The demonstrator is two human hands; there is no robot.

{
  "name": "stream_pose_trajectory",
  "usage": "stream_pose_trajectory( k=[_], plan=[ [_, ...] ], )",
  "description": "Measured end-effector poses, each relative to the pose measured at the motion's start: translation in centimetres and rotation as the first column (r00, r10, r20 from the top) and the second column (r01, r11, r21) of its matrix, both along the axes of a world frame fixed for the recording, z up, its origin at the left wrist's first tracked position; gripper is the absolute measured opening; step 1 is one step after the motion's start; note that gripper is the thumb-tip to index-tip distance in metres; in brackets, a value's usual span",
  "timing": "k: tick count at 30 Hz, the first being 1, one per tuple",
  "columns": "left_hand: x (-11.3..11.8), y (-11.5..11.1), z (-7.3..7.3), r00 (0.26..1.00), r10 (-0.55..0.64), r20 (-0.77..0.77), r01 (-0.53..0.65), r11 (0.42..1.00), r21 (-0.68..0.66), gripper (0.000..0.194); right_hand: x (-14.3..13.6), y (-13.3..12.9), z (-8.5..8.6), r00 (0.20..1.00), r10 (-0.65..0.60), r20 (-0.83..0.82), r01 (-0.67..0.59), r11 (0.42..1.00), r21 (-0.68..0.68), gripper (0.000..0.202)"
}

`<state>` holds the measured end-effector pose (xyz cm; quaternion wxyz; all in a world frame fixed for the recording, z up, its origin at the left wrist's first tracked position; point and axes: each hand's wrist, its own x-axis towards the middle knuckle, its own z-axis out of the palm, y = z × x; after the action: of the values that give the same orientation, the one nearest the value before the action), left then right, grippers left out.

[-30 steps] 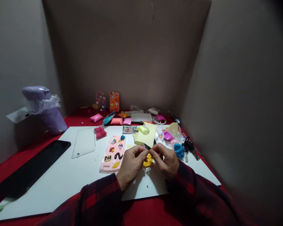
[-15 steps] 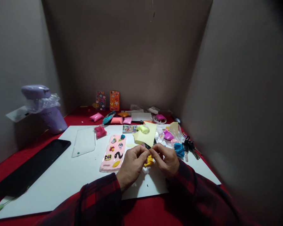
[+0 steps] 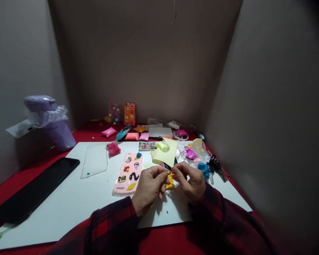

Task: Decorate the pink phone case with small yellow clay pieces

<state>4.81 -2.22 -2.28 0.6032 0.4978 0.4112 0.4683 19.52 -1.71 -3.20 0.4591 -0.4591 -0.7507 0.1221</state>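
Observation:
Over the white board, my left hand (image 3: 150, 186) is closed in a pinch, with a bit of yellow clay showing at its fingertips. Facing it, my right hand (image 3: 190, 181) also pinches; what lies between its finger and thumb is too small to make out. A larger lump of yellow clay (image 3: 170, 182) sits just behind and between the fingers, partly hidden by them. Left of my hands lies a pink phone case (image 3: 133, 164) decorated with small clay shapes: a flower, a black curl, a yellow leaf and several others.
A clear phone case (image 3: 95, 161) and black phone (image 3: 39, 187) lie left, near a purple bottle (image 3: 60, 134). Yellow paper (image 3: 166, 154), a blue clay packet (image 3: 203, 170) and keys (image 3: 215, 166) are beyond and right. Two decorated cases, one orange (image 3: 129, 113), stand at the back.
My hands have drawn slightly apart at the fingertips, the right one shifting a little right. More of the yellow bit at my left fingertips shows now. The view has shifted slightly.

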Motion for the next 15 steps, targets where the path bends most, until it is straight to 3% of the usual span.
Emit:
stream_pose_trajectory(
  k=[6,15],
  plan=[
    [-0.44,0.26,-0.34,0.996,-0.044,0.083,0.049,0.997,-0.059,0.028,-0.02,0.04,0.09,0.999,-0.003,-0.041,0.003,1.000,-0.004,0.020],
    [-0.42,0.26,-0.42,0.994,-0.079,0.075,0.086,0.991,-0.103,0.030,-0.16,0.04,0.44,0.993,0.088,-0.073,-0.095,0.990,-0.103,0.013]
  ],
)
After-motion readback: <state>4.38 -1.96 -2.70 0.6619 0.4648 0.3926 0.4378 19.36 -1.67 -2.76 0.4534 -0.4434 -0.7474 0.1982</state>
